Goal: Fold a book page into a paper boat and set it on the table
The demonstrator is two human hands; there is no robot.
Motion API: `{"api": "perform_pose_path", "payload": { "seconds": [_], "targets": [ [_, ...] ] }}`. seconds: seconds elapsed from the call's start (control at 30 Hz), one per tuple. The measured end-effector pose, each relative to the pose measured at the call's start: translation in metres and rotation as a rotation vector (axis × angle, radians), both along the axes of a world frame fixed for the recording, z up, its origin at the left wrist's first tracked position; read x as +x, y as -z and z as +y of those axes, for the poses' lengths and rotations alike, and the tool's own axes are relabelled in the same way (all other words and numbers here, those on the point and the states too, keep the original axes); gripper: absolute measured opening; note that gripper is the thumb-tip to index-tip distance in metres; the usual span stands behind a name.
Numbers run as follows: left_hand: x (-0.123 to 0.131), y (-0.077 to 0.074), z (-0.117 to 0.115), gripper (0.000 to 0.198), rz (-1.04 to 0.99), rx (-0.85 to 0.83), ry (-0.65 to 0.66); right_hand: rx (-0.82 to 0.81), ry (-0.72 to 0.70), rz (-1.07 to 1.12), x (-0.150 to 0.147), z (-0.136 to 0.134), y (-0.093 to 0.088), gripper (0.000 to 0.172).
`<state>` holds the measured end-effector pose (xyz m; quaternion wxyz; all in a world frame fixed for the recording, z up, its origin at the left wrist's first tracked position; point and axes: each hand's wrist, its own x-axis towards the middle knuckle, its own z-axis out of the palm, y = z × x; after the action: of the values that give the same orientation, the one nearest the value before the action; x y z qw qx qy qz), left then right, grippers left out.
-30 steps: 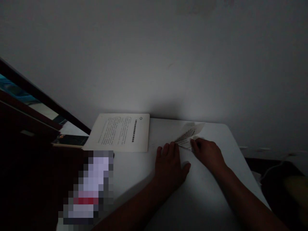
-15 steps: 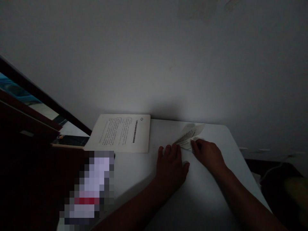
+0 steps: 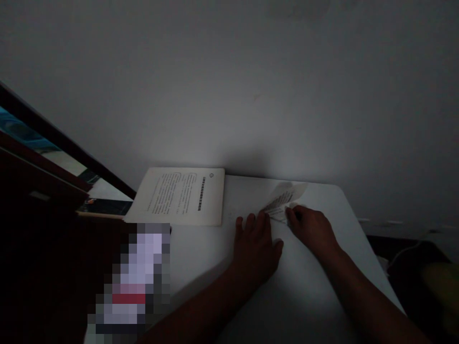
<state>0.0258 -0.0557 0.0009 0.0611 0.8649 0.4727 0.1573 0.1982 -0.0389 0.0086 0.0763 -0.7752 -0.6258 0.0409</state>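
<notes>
Grip: printed sheet [image 3: 284,199] is pinched at its folded edge by right hand [image 3: 312,230] | left hand [image 3: 256,244] is laid flat, fingers apart, seemingly so the sheet is kept from sliding | location: on table [image 3: 315,306], just right of booklet [image 3: 182,196].

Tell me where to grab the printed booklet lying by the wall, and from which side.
Probably take the booklet at its near right corner, coming from the right across the bare table. It lies flat, so fingers must slide under an edge; that corner is free, while the wall backs its far edge. The left hand is nearest.
</notes>
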Motion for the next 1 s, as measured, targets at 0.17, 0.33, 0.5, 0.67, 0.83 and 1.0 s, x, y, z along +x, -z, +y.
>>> {"api": "perform_pose_path", "payload": {
  "seconds": [0.17,0.33,0.5,0.67,0.83,1.0],
  "targets": [
    [0.0,-0.003,0.002,0.056,0.01,0.001,0.021,0.001,0.01,-0.007,0.0,-0.001,-0.002,0.041],
    [-0.001,-0.003,0.003,0.056,0.0,0.021,0.029,0.0,0.01,-0.012,-0.001,-0.001,-0.002,0.041],
    [-0.001,-0.001,0.004,0.052,0.008,0.025,0.044,-0.003,0.013,-0.018,-0.002,0.0,-0.001,0.042],
    [-0.001,0.005,0.003,0.046,0.005,0.064,0.058,-0.019,0.032,-0.015,-0.002,0.0,-0.002,0.041],
    [-0.001,0.008,0.002,0.042,-0.002,0.082,0.058,-0.011,0.029,0.0,-0.003,-0.001,-0.003,0.042],
    [-0.002,0.003,0.004,0.047,-0.032,0.029,0.046,0.003,0.026,0.01,-0.005,-0.002,-0.003,0.046]
  ]
}}
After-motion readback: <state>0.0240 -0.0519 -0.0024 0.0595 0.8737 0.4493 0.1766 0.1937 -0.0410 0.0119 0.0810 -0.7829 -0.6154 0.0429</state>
